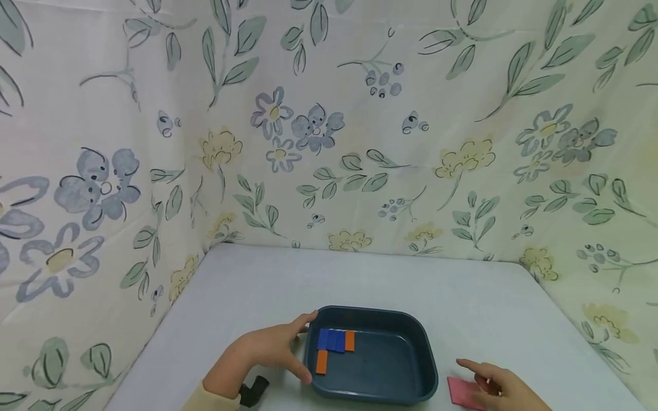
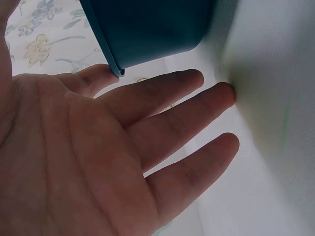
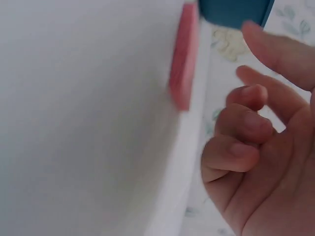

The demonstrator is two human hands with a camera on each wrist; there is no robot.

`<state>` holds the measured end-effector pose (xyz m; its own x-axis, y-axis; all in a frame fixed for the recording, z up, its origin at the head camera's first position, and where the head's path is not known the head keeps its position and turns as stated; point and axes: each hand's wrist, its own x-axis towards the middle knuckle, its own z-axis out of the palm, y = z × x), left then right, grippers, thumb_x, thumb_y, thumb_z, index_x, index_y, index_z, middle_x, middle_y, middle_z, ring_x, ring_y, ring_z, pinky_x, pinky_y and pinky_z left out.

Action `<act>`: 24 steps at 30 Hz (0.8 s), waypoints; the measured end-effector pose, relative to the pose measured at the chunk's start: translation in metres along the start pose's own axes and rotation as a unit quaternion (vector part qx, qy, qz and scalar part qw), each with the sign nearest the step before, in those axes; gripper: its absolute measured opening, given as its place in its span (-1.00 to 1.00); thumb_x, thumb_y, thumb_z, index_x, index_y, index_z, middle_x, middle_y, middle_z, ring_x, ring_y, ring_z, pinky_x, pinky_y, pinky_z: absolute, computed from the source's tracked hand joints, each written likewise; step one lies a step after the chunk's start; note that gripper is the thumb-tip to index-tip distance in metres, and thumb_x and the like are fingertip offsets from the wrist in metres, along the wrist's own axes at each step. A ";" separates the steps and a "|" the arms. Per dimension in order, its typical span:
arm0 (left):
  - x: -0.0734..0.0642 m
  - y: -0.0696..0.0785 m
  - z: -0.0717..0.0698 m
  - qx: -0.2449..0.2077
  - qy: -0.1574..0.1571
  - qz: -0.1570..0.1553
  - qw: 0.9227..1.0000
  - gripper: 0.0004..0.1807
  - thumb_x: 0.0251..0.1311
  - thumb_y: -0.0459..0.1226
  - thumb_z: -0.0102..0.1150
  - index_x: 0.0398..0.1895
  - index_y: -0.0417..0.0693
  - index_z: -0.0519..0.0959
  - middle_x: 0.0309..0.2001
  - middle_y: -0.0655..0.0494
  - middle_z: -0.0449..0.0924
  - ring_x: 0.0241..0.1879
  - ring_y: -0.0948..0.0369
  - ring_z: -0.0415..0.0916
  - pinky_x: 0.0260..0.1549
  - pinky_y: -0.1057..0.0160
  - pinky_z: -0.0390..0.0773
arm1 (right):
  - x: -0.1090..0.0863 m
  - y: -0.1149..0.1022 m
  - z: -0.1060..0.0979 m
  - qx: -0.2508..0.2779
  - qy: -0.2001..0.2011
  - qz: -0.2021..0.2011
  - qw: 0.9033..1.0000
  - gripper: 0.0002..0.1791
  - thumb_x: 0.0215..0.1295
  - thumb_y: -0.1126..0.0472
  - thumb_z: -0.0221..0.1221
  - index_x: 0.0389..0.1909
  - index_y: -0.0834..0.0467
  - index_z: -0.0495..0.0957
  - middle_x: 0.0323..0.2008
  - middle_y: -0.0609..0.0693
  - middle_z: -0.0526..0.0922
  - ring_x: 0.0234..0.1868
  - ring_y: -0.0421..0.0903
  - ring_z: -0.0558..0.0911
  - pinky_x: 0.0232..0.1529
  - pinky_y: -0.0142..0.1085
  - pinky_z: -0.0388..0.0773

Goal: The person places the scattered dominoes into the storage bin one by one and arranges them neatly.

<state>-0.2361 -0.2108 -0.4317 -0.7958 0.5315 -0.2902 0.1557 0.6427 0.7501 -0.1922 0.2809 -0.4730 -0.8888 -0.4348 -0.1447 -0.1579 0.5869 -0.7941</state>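
Note:
A dark teal plastic tub (image 1: 380, 394) stands on the white table. Inside, toward its left end, lie several small blue tiles (image 1: 331, 340) in a row with an orange tile (image 1: 349, 341) beside them; a second orange tile (image 1: 321, 362) lies below. My left hand (image 1: 275, 345) is spread at the tub's left side, a finger and thumb by its rim; in the left wrist view one fingertip touches the rim (image 2: 118, 71). To the right of the tub, my right hand (image 1: 496, 385) hovers over a flat pink block (image 3: 183, 59), holding nothing, index finger extended and other fingers loosely curled.
The white table (image 1: 288, 279) extends behind the tub to floral cloth (image 1: 349, 142) hanging at the back and sides. A black object (image 1: 254, 391) is by my left wrist.

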 end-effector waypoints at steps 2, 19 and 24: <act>0.000 0.000 0.000 0.003 0.002 -0.001 1.000 0.35 -0.19 -0.03 0.67 0.63 0.18 -0.07 0.48 -0.11 0.22 0.44 -0.12 0.17 0.27 -0.31 0.22 | -0.003 0.011 -0.004 0.000 -0.014 0.044 0.999 -0.37 0.35 0.26 0.25 0.32 0.52 0.31 -0.44 -0.02 0.37 -0.52 -0.21 0.34 -0.54 -0.35 0.23; 0.001 0.000 0.001 -0.005 0.005 -0.008 1.000 0.34 -0.19 -0.03 0.67 0.62 0.18 -0.05 0.47 -0.12 0.22 0.45 -0.11 0.15 0.28 -0.32 0.21 | -0.003 0.023 -0.004 -0.014 0.020 0.147 0.989 -0.49 0.18 0.12 0.43 0.06 0.30 0.55 -0.44 -0.04 0.36 -0.42 -0.07 0.39 -0.48 -0.33 0.31; 0.000 -0.001 0.000 -0.009 0.004 -0.001 1.000 0.34 -0.19 -0.06 0.67 0.62 0.15 -0.06 0.48 -0.13 0.22 0.45 -0.11 0.14 0.29 -0.32 0.20 | -0.005 0.004 -0.005 -0.055 0.066 0.165 0.983 -0.47 0.13 0.05 0.46 0.05 0.26 0.61 -0.44 -0.04 0.35 -0.45 -0.08 0.37 -0.51 -0.33 0.28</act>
<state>-0.2357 -0.2111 -0.4322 -0.8008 0.5258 -0.2867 0.1439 0.6337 0.7601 -0.1906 0.2887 -0.4728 -0.9462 -0.1213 -0.3001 0.1084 0.7550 -0.6468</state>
